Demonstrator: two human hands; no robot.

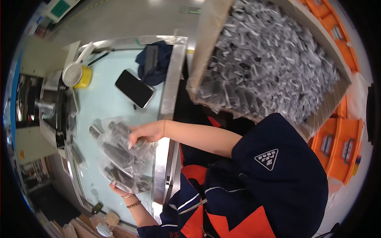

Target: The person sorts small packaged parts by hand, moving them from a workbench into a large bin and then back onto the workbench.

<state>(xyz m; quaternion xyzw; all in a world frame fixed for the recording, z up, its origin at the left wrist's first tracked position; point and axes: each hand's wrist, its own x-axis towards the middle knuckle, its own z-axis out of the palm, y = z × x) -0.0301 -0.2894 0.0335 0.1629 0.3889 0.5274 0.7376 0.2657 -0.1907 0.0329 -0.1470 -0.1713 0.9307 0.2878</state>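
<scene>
Clear plastic bags [119, 152] lie bunched on the pale table top, with dark grey, tube-like parts showing through them. My right hand [146, 133] reaches in from the upper side, its fingers bent and closed on the crumpled plastic. On the lower side my left hand [118, 189], with bracelets at the wrist, grips the edge of the bagged parts between thumb and fingers. Its fingers are partly hidden under the plastic. A silvery tube end [94, 130] sticks out at the bags' far corner. Whether it is one bag or several I cannot tell.
On the table [89, 111] rest a black phone [135, 89], dark blue cloth [156, 63], a white handheld fan [73, 73] and a yellow roll [84, 77]. A large lined box [208, 43] of grey pieces stands right of the table. Orange bins [335, 144] lie beyond it.
</scene>
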